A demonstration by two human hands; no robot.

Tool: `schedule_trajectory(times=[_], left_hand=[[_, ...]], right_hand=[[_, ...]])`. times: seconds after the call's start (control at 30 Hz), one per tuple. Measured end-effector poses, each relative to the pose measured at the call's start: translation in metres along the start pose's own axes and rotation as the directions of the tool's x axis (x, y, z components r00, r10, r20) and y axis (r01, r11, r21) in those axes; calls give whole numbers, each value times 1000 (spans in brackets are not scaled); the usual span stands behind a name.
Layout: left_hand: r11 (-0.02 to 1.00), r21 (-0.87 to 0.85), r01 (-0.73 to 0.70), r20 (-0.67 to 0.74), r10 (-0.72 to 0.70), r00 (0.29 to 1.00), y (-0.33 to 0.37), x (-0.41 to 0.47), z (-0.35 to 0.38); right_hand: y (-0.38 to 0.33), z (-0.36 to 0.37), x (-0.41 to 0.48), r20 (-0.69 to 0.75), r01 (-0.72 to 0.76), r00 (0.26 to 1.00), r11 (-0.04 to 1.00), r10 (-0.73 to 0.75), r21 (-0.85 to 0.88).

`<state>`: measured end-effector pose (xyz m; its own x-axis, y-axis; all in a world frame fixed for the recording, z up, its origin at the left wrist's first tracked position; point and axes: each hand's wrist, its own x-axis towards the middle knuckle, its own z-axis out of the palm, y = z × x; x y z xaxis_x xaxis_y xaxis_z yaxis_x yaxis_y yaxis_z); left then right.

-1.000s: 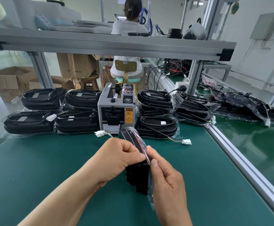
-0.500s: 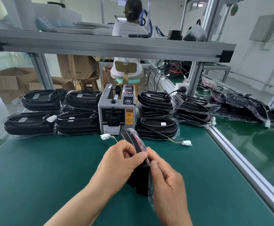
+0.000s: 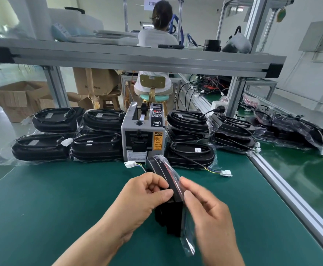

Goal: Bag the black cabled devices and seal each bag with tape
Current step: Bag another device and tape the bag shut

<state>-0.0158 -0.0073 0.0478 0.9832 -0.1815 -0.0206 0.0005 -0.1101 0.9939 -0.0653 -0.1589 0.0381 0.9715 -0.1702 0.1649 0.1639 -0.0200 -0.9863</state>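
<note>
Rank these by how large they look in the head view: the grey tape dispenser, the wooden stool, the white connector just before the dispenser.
1. grey tape dispenser
2. wooden stool, though it stands farther from the camera, so its true size is unsure
3. white connector, clearly the smallest

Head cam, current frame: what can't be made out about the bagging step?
Head view:
Right hand: motion-blurred; whether its fingers pinch the clear bag is unclear.
Black device: its middle is hidden by the left hand, which grips it.
Bag seal: any tape is lost behind both hands.
Tape dispenser: its outlet is too dark and small to show a strip.
</note>
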Motion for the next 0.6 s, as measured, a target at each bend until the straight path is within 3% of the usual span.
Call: schedule_trajectory(times=[0.07,0.17,0.3,0.43,0.5,0.6], left_hand=[[1000,12,-6,-2,6,1000,-1,1,0],[1000,20,-4,3,4,1000,-1,2,-1],[1000,11,2,20,-2,1000,0,2,-3],[1000,26,-2,22,1,1000,1,2,-4],[999,34,6,32,-7,999,0,3,-4],[1000,27,8,60,-10,998,-2,3,-7]], right_hand=[[-13,-6,18,20,6,1000,998,-4,-65],[-34,-5,61,71,40,997,928,-14,-372],[-41,27,107,239,159,970,649,37,-744],[-29,45,125,265,222,964,473,26,-853],[-26,43,130,236,219,972,457,-21,-862],[-25,34,136,152,145,988,578,-36,-803]])
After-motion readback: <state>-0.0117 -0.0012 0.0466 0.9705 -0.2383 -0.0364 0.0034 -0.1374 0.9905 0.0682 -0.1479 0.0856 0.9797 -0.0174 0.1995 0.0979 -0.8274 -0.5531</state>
